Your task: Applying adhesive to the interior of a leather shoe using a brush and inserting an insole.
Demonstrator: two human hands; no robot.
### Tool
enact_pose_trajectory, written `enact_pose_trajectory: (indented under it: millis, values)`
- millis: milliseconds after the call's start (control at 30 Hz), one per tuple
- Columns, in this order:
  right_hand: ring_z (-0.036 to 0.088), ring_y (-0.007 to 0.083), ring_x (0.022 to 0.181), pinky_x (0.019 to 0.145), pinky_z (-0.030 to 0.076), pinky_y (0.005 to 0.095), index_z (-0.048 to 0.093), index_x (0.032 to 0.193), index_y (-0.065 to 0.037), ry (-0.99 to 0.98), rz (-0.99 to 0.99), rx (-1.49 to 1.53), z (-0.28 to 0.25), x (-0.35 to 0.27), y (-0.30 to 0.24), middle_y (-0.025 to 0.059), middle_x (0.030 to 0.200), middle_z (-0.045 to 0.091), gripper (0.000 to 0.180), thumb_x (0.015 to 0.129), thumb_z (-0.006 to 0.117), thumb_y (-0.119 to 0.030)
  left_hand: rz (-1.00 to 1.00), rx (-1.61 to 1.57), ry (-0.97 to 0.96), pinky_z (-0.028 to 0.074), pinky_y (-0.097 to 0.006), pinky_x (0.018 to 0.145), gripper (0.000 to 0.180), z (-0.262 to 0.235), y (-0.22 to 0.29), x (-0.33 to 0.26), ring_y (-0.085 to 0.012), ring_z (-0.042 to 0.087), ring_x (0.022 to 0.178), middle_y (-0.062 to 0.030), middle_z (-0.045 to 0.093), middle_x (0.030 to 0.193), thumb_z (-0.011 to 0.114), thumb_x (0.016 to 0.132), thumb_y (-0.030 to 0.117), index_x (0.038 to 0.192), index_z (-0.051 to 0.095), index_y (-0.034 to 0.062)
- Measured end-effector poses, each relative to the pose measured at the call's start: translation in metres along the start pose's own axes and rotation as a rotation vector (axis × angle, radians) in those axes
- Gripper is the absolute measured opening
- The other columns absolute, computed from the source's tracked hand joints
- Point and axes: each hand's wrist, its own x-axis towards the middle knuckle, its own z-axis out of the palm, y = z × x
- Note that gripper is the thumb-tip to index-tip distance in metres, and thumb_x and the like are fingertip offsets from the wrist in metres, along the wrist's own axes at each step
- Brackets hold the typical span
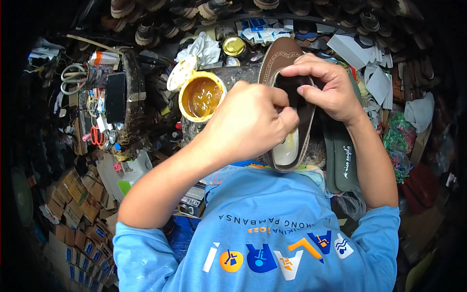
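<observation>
A brown shoe (279, 58) with punched decoration lies lengthwise in front of my torso, its toe pointing away. My right hand (331, 85) grips its upper at the opening, with the forefinger and thumb at the rim. Curled over the shoe's opening is my left hand (250, 121), fingers closed; whatever they hold is hidden. Toward the heel, the pale inner sole (287, 148) carries a wet yellowish smear. To the left of the shoe stands an open tub of amber glue (202, 97), its rim crusted yellow and its lid (182, 73) tilted beside it.
Dark insoles (343, 160) lie right of the shoe. Behind the tub are crumpled white paper (202, 48) and a jar with a gold lid (233, 46). Red-handled scissors (97, 136) hang at the left, above stacked small boxes (80, 238). Shoes line the far shelf (214, 9).
</observation>
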Motion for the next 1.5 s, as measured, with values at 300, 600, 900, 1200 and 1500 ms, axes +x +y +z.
enact_pose_trajectory:
  millis: [300, 600, 900, 1200, 1500]
  values:
    - [0.063, 0.0160, 0.106, 0.098, 0.048, 0.0299, 0.075, 0.118, -0.002, 0.016, 0.077, -0.017, -0.001, 0.000, 0.000, 0.0059, 0.110, 0.069, 0.040, 0.080, 0.064, 0.001, 0.186, 0.051, -0.053, 0.052, -0.040, 0.058, 0.015, -0.012, -0.009, 0.006, -0.0325, 0.067, 0.058, -0.0199, 0.062, 0.061, 0.065, 0.080, 0.010, 0.075, 0.070, -0.0031]
    - [0.063, 0.0158, 0.105, 0.098, 0.048, 0.0301, 0.075, 0.117, 0.000, 0.012, 0.086, 0.009, -0.003, 0.000, 0.000, 0.0064, 0.108, 0.069, 0.040, 0.079, 0.063, 0.002, 0.301, -0.120, -0.342, 0.053, -0.042, 0.063, 0.007, -0.010, -0.016, -0.006, -0.0361, 0.066, 0.068, -0.0182, 0.065, 0.070, 0.069, 0.070, -0.002, 0.077, 0.070, -0.0019]
    - [0.063, 0.0178, 0.102, 0.096, 0.048, 0.0323, 0.075, 0.114, 0.001, -0.013, 0.012, 0.054, -0.002, 0.001, 0.001, 0.0075, 0.104, 0.070, 0.039, 0.077, 0.063, 0.000, 0.337, -0.126, -0.467, 0.051, -0.038, 0.061, 0.019, -0.020, -0.010, 0.006, -0.0304, 0.064, 0.070, -0.0118, 0.062, 0.075, 0.067, 0.065, -0.006, 0.083, 0.074, -0.0011]
    - [0.065, 0.0186, 0.100, 0.095, 0.049, 0.0317, 0.075, 0.115, 0.001, -0.046, -0.029, 0.116, -0.001, 0.003, 0.007, 0.0078, 0.103, 0.070, 0.041, 0.077, 0.061, -0.004, 0.367, 0.148, -0.736, 0.048, -0.039, 0.059, 0.022, -0.029, 0.022, 0.031, -0.0285, 0.062, 0.066, -0.0100, 0.057, 0.075, 0.069, 0.060, -0.004, 0.081, 0.074, 0.0018]
    - [0.069, 0.0230, 0.093, 0.082, 0.054, 0.0346, 0.073, 0.117, 0.000, -0.090, 0.029, 0.262, -0.015, 0.009, -0.002, 0.0130, 0.103, 0.074, 0.038, 0.081, 0.062, -0.001, 0.589, 0.676, -0.398, 0.049, -0.042, 0.057, 0.031, -0.019, 0.020, 0.028, -0.0317, 0.061, 0.071, -0.0119, 0.054, 0.084, 0.069, 0.062, -0.007, 0.092, 0.071, 0.0009]
